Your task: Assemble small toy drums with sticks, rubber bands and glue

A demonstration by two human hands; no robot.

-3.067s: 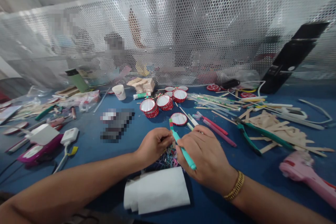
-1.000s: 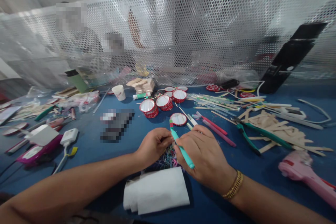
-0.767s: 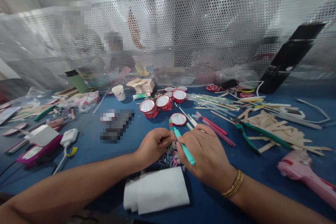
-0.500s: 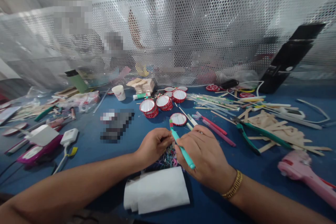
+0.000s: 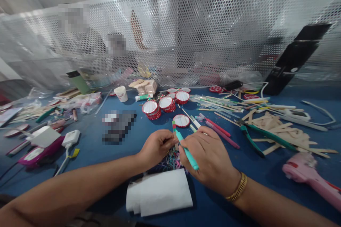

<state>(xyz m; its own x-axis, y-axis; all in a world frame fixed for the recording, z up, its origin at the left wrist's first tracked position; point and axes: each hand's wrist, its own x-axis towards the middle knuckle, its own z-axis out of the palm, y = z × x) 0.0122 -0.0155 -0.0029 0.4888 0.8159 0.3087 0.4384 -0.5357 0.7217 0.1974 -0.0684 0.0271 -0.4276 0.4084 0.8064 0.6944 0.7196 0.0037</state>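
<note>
My right hand (image 5: 206, 152) is wrapped round a turquoise marker (image 5: 190, 156), its tip slanting up and left to a narrow stick. That stick (image 5: 174, 125) bears red and green bands at its upper end and is pinched in the fingers of my left hand (image 5: 159, 149); its lower part is hidden. Marker tip and stick meet or nearly meet. Under both hands lies a tangle of coloured shreds (image 5: 173, 159). A folded white cloth or paper (image 5: 161, 193) is nearer to me. Just beyond my fingers sits a red-rimmed white disc (image 5: 181, 120).
Red-rimmed round stacks (image 5: 151, 110) stand ahead, with a paper cup (image 5: 121, 94) to their left. Pink markers (image 5: 222, 133), green-handled pliers (image 5: 253, 138), wooden sticks (image 5: 277, 127) and a pink glue gun (image 5: 306, 175) lie right. A perforated metal screen (image 5: 197, 35) closes the back; people are behind it.
Both hands keep nearly the same place and grip. The marker in my right hand has shifted very slightly against the stick.
</note>
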